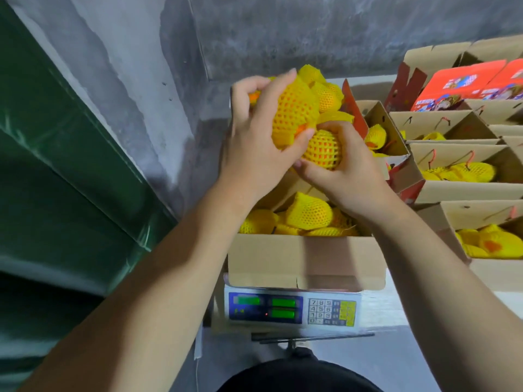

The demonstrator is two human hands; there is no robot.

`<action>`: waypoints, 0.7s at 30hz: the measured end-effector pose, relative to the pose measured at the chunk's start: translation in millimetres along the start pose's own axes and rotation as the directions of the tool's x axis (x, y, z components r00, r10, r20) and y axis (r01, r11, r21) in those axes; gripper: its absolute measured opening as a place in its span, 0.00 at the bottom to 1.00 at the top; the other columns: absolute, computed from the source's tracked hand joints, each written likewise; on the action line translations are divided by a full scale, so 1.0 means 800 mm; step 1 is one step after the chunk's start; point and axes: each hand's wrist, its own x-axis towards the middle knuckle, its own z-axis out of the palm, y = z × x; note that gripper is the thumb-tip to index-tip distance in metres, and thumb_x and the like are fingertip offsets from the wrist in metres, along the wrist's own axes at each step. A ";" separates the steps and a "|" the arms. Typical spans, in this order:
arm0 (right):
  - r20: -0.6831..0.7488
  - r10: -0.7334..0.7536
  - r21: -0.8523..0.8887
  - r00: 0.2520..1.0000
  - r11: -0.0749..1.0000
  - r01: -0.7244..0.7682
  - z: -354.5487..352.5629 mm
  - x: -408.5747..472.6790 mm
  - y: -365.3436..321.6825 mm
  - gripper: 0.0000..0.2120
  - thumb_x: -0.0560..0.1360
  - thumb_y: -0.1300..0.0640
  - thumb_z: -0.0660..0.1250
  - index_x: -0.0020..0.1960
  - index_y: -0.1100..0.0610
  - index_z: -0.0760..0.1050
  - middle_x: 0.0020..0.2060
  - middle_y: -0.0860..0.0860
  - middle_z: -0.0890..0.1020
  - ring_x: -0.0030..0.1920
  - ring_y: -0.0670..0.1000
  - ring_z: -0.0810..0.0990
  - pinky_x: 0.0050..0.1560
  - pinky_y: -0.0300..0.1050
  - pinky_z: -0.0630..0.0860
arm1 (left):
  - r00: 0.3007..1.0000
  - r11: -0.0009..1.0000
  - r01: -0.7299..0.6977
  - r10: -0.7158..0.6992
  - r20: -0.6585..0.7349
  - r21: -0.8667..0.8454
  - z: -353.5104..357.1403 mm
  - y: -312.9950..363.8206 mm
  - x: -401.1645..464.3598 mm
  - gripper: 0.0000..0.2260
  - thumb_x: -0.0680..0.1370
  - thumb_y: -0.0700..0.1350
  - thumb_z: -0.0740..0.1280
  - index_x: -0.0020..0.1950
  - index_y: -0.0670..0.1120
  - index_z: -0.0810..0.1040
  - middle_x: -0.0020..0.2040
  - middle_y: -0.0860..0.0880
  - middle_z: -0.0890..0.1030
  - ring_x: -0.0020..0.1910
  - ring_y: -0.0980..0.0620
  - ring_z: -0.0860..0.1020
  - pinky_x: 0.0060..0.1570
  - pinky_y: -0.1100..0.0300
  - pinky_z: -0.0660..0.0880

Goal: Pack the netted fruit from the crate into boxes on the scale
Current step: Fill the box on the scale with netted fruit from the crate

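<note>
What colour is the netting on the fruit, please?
Yellow netting, orange fruit beneath; head view.

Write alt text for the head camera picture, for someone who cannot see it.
Seen from above, a person's left hand and right hand each grip a fruit in yellow foam netting above an open cardboard box of netted fruit on a digital scale. More open boxes holding netted fruit stand to the right.

- Netted fruit, upper (294, 114): orange fruit in yellow foam mesh sleeve, held above the box, mesh stretched, orange skin visible at its lower end.
- Netted fruit, lower (324, 149): same sleeve, touching the upper one from below right.
- Box (305, 261): plain brown cardboard, open-topped, standing on the scale (294, 308), holding several yellow-netted fruit (308, 213).
- Scale: white, green displays lit, keypad facing the person.
</note>
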 end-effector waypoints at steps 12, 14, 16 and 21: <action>0.046 0.174 -0.236 0.984 0.959 -0.158 0.031 -0.077 -0.013 0.36 0.71 0.45 0.79 0.73 0.54 0.70 0.62 0.57 0.74 0.63 0.57 0.75 0.61 0.52 0.74 | 0.774 0.946 0.322 -0.288 0.564 0.041 -0.027 -0.035 -0.089 0.32 0.80 0.56 0.70 0.82 0.60 0.63 0.77 0.52 0.65 0.77 0.46 0.64 0.77 0.45 0.64; 0.042 0.170 -0.139 0.985 0.977 -0.163 0.034 -0.082 -0.025 0.34 0.72 0.46 0.78 0.73 0.54 0.70 0.61 0.56 0.77 0.60 0.55 0.77 0.59 0.51 0.76 | 0.714 0.956 0.291 -0.199 0.671 -0.027 -0.043 -0.034 -0.092 0.36 0.78 0.52 0.71 0.83 0.61 0.60 0.79 0.53 0.65 0.78 0.50 0.64 0.77 0.47 0.65; 0.041 0.177 0.036 0.983 0.983 -0.178 0.040 -0.088 -0.039 0.31 0.73 0.48 0.78 0.71 0.55 0.71 0.55 0.52 0.80 0.54 0.48 0.81 0.52 0.48 0.80 | 0.665 0.957 0.277 -0.128 0.736 -0.084 -0.053 -0.028 -0.101 0.38 0.77 0.50 0.72 0.84 0.61 0.57 0.81 0.54 0.63 0.79 0.54 0.64 0.78 0.51 0.65; 0.083 0.190 0.300 0.978 0.931 -0.206 0.052 -0.099 -0.070 0.20 0.74 0.52 0.79 0.62 0.55 0.77 0.44 0.44 0.83 0.39 0.34 0.80 0.38 0.32 0.76 | 0.808 0.918 0.294 -0.090 0.583 -0.266 -0.071 -0.019 -0.121 0.33 0.79 0.42 0.74 0.82 0.53 0.66 0.72 0.48 0.73 0.72 0.50 0.73 0.74 0.48 0.70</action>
